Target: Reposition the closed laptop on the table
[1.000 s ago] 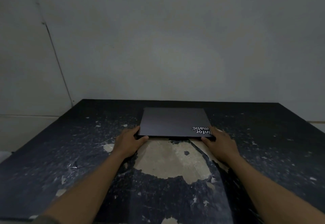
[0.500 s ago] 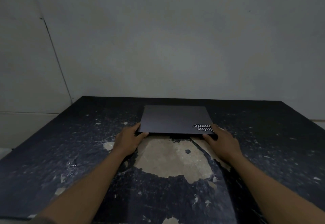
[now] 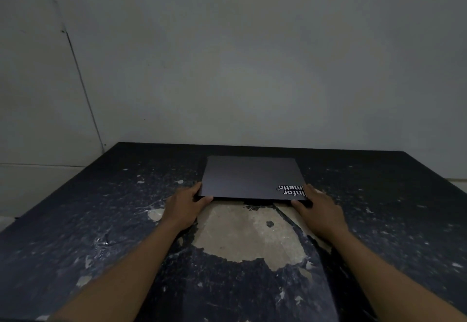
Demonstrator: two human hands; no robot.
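A closed dark laptop lies flat toward the back middle of the worn black table, with a white upside-down logo sticker at its near right corner. My left hand grips the near left corner, thumb under the front edge. At the near right corner, my right hand holds the laptop, fingers along its side and thumb at the front edge.
A large patch of bare pale wood shows in the tabletop just in front of the laptop. A grey wall rises right behind the table's far edge. The table's left edge drops off toward a pale floor.
The laptop has slid slightly away from me toward the wall with both hands staying on its near corners. The grip looks the same throughout.
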